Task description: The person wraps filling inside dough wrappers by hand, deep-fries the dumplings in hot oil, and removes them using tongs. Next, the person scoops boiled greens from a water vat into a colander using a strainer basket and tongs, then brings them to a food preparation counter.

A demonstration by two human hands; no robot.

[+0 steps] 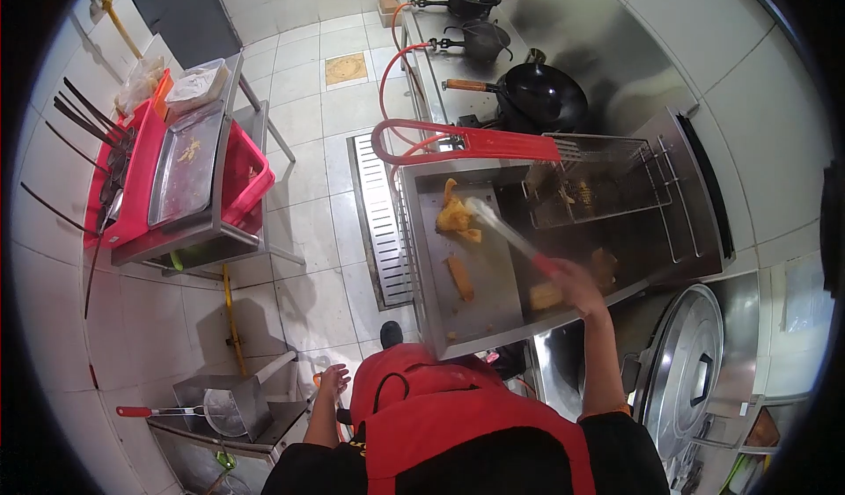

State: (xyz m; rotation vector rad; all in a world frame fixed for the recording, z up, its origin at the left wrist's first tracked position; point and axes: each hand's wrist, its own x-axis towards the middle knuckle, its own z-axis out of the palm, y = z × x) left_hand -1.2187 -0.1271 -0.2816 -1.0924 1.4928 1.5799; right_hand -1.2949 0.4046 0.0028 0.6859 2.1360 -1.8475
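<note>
Likely tongs (508, 228) at food (455, 217), inside rim (498, 338)

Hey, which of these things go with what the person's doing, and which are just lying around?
With the job, it seems:
red-handled tool, in the right hand
golden piece, by the tool's tip
metal basin, holding that piece
perhaps the wire basket

Just lying around:
black wok
round silver lid
metal tray
red-handled strainer
</note>
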